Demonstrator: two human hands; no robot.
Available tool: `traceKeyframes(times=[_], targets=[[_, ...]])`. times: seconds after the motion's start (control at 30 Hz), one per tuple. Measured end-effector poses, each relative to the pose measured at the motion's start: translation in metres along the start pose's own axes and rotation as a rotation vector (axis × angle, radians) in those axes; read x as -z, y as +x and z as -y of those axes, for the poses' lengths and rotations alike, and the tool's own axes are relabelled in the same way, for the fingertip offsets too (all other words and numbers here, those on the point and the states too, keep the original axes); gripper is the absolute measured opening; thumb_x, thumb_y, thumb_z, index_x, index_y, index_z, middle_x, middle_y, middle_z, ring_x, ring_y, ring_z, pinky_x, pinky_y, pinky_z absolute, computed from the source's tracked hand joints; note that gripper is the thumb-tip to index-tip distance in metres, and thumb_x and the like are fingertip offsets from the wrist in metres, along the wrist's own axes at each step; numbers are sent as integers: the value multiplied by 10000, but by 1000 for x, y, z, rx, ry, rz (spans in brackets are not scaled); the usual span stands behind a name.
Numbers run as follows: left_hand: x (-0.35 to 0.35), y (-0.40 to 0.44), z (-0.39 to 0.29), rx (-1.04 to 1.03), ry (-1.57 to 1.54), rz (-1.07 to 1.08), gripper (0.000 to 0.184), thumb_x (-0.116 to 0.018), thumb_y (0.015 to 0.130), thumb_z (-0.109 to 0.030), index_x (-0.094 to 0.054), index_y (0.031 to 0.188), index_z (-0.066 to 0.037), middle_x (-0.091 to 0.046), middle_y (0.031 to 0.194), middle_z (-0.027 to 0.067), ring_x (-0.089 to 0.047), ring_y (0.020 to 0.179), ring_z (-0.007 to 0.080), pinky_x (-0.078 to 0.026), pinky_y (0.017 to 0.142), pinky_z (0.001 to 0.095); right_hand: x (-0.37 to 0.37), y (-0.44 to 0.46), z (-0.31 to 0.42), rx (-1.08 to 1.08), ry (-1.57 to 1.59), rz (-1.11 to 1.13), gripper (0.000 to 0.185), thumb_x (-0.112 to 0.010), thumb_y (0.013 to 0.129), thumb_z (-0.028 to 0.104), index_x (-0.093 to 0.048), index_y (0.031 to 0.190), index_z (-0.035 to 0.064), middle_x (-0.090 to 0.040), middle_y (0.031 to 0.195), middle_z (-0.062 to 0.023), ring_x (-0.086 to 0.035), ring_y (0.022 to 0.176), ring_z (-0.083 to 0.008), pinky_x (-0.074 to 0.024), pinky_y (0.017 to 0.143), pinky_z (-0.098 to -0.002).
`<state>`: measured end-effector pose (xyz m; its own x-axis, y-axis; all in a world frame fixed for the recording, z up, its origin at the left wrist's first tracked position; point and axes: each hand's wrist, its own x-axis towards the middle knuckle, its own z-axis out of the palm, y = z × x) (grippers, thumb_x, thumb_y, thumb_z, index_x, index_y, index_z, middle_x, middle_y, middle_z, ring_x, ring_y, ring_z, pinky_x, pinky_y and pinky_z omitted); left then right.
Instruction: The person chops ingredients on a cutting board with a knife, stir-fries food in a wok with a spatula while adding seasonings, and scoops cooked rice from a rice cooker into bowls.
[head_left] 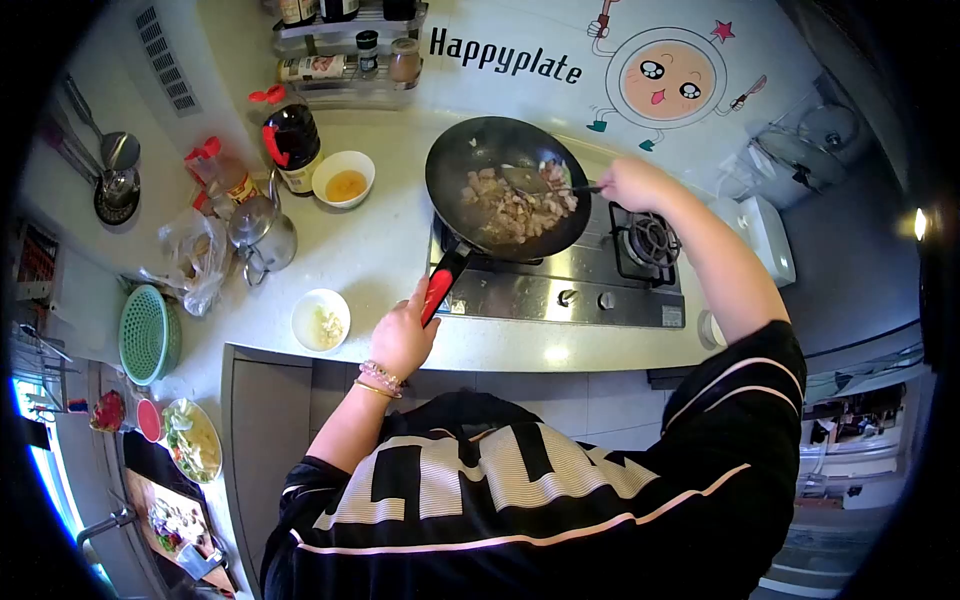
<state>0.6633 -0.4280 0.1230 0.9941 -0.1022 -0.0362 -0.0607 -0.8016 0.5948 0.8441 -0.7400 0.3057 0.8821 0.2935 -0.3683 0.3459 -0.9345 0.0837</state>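
Observation:
A black wok (450,150) stands on the left burner of the gas stove, with browned meat pieces (505,218) in it. My left hand (402,338) is closed around the wok's red and black handle (438,291), at the wok's near left. From the right, my right hand (630,187) reaches over the stove, fingers wrapped round the end of a spatula (526,179). The spatula's metal head lies among the meat, so its edge is partly hidden. Close to my left hand, a white bowl (321,320) holds pale chopped bits.
Left of the wok stand a bowl of orange-yellow liquid (345,181), a dark sauce bottle (291,140) and a metal pot (262,235). A green basket (150,335), a vegetable plate (194,440) and a cutting board (170,520) with a cleaver lie farther left. The right burner (648,243) is uncovered.

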Motion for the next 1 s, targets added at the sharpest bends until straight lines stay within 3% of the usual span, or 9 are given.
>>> traceKeyframes(times=[0.17,0.27,0.37,0.4,0.53,0.63,0.73,0.87,1.0], targets=[[-5,1,6,-31,-13,-23,674,-649,783,-239,-351,1371,-100,-624,870,205,-623,782,368,-509,690,450,-13,-52,3,-305,620,187,264,-577,868,175,-636,1099,61,-643,726,-48,-554,576,-104,-434,453,-300],[-3,1,4,-27,-23,-12,671,-647,785,-238,-351,1370,-96,-624,871,208,-623,783,370,-508,694,450,-10,-52,7,-281,810,220,258,-575,867,167,-641,1094,66,-643,730,-44,-561,582,-108,-449,480,-292],[1,2,3,-25,-25,0,672,-648,784,-238,-352,1369,-91,-625,871,209,-623,781,370,-508,693,449,10,-42,1,-138,486,93,258,-564,883,174,-633,1111,74,-640,733,-49,-589,611,-134,-467,542,-298],[1,1,3,-24,-23,5,673,-649,783,-238,-352,1369,-89,-625,870,208,-623,781,369,-509,693,448,16,-43,-5,30,137,-98,212,-573,845,141,-674,1026,97,-668,778,-90,-642,720,-211,-494,623,-341],[-2,1,4,-23,-27,5,677,-650,783,-240,-350,1372,-95,-625,875,209,-624,780,367,-509,688,448,50,-38,30,36,-627,-218,153,-568,701,83,-694,779,47,-677,820,-134,-652,755,-313,-518,652,-398],[1,1,3,-15,-22,22,680,-652,782,-243,-349,1373,-98,-624,879,208,-624,780,366,-510,686,449,63,-19,42,57,-612,-15,174,-601,716,107,-709,845,65,-680,804,-120,-657,729,-273,-517,643,-373],[0,1,5,-10,-9,32,677,-648,789,-253,-347,1373,-92,-624,882,208,-625,779,367,-510,682,448,74,-6,46,132,-144,295,201,-622,749,102,-718,925,110,-679,753,-73,-639,711,-207,-485,632,-345],[-2,1,5,-16,-29,26,674,-645,793,-246,-341,1372,-83,-625,872,208,-625,773,370,-511,675,444,48,21,32,17,168,182,247,-617,811,118,-675,1050,92,-675,740,-73,-630,628,-150,-491,566,-306],[1,2,4,-22,-17,21,682,-649,789,-237,-336,1373,-78,-625,861,212,-624,765,373,-511,672,444,62,-11,24,-51,165,149,228,-609,796,91,-686,1007,55,-670,712,-62,-609,650,-141,-477,602,-300]])
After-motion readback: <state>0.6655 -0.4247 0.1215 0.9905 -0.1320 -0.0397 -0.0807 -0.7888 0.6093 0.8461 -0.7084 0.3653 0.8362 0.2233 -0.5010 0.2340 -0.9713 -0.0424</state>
